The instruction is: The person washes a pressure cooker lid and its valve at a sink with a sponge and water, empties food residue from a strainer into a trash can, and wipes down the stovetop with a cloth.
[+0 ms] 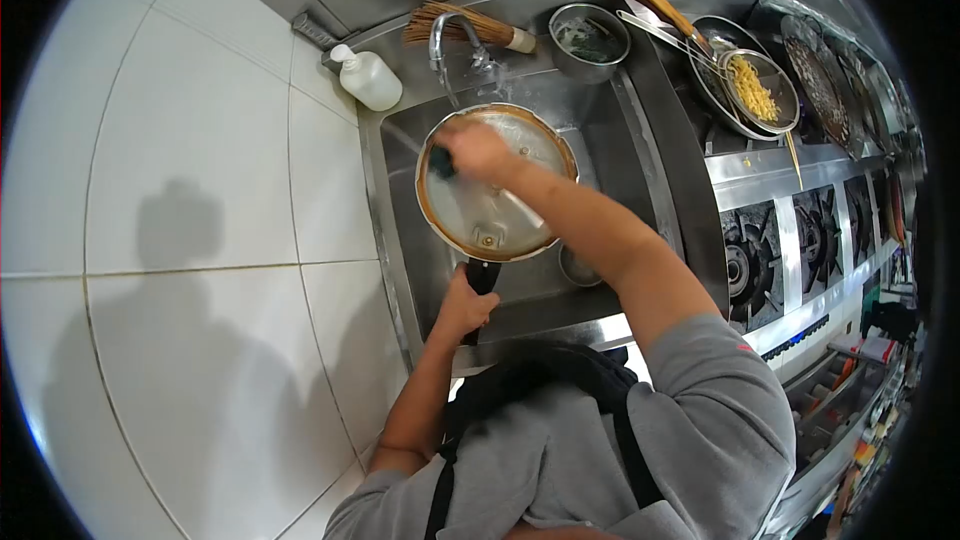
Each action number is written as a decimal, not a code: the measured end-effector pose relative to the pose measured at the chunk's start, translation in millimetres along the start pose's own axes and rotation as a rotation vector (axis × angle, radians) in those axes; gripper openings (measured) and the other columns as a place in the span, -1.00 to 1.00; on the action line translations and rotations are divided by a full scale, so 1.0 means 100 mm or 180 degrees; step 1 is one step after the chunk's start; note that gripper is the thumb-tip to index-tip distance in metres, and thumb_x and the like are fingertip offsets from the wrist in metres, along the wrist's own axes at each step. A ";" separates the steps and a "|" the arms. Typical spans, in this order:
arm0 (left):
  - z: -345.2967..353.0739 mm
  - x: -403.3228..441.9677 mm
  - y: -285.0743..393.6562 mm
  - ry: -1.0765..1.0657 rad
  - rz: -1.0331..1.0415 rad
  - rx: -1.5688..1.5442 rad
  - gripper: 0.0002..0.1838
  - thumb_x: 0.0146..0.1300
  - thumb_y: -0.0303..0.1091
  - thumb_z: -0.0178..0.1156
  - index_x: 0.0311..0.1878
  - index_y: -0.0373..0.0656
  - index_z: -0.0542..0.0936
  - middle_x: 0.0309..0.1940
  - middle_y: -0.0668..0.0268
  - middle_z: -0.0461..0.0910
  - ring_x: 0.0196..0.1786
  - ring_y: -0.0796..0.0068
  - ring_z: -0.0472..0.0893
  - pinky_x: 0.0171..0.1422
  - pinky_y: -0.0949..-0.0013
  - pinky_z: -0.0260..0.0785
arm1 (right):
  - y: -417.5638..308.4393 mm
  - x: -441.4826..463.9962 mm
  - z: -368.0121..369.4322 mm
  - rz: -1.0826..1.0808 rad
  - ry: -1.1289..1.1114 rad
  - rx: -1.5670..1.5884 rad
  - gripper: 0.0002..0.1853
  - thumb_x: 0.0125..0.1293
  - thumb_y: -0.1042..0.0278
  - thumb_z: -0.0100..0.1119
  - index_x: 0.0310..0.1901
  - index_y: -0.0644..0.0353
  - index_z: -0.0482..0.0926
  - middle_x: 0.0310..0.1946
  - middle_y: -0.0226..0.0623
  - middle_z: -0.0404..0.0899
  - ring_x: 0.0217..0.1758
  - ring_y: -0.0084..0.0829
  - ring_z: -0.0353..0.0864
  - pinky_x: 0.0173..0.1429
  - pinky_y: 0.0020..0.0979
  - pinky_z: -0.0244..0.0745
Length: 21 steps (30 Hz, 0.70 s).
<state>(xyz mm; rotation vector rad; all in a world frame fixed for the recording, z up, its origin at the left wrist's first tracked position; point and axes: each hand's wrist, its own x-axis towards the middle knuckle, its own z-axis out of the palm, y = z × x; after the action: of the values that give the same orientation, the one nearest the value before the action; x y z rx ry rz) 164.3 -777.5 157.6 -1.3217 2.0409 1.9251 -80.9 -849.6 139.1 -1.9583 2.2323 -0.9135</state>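
Observation:
A pressure cooker lid (515,210) is held over the sink, its inner side up, with a brownish ring around the rim. My left hand (464,306) is closed around its black handle (482,278). Pressed to the upper left of the lid is a dark green scouring pad (441,162), gripped in my right hand (476,148), which is slightly blurred. Just above the lid stands the curved metal faucet (437,48).
The steel sink (620,180) surrounds the lid, with a small bowl (578,266) partly hidden inside. Behind are a white pump bottle (369,78), a bristle brush (470,26) and a metal pot (590,44). A strainer of yellow food (752,88) rests over a wok beside stove burners (752,265).

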 end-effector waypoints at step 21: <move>-0.35 0.91 0.00 0.0718 0.0789 0.1772 -0.44 -0.07 -0.43 0.28 0.05 -0.37 0.37 -0.36 -0.10 0.62 -0.34 -0.08 0.65 -0.24 0.04 0.50 | 1.40 0.02 -1.51 0.1066 0.1236 -0.1652 -0.84 0.16 0.43 0.12 -0.20 0.20 0.52 -0.20 -0.13 0.57 -0.05 -0.07 0.59 -0.04 -0.15 0.58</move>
<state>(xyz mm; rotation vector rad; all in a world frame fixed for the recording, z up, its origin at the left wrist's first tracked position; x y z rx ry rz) 123.6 -855.3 115.0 -1.2256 2.6842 1.1512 -266.2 -786.5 202.5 -1.5577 3.1626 -0.7761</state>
